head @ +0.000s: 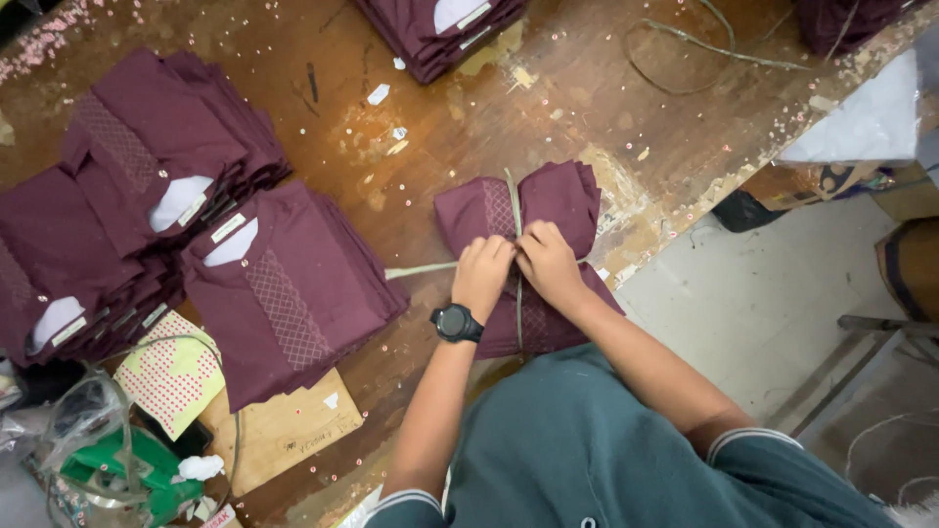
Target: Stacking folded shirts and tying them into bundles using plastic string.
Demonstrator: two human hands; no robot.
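A bundle of folded maroon shirts (548,200) lies on the worn wooden table (469,127) in front of me. A pale string (513,196) runs over it lengthwise and another length trails off to the left (421,270). My left hand (483,272), with a black watch on the wrist, and my right hand (548,264) meet on top of the bundle, both pinching the string where it crosses. The fingers hide the exact spot.
Stacks of folded maroon shirts sit at the left (147,176), centre-left (284,293) and top (440,29). A dotted card (171,376), a plastic bag with green contents (108,460) and loose cord (685,44) lie about. The table edge drops to a pale floor (753,303) at right.
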